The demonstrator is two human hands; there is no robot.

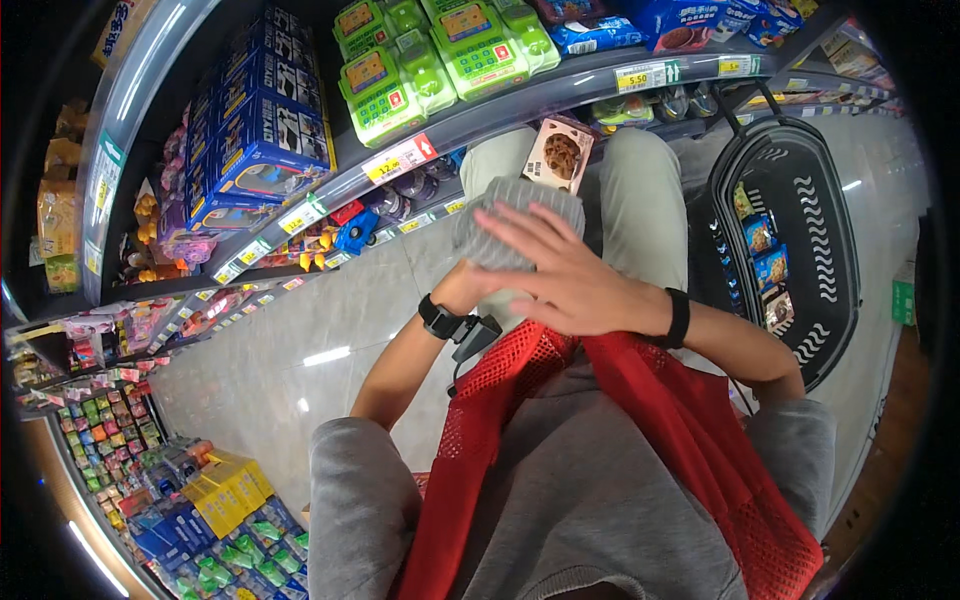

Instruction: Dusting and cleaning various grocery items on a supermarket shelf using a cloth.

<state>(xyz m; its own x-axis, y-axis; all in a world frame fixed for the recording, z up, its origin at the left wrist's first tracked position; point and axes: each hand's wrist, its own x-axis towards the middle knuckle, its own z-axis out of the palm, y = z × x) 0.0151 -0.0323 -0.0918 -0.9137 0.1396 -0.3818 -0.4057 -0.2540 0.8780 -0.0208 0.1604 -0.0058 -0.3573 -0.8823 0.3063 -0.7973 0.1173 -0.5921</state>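
The right hand lies fingers spread across a grey cloth; the left hand is mostly hidden beneath, so I cannot tell its grip. The cookie box shows just beyond the cloth, on its far side, between the knees. Several packets already lie in the black basket at right; the box is outside it, so handling it seems unfinished.
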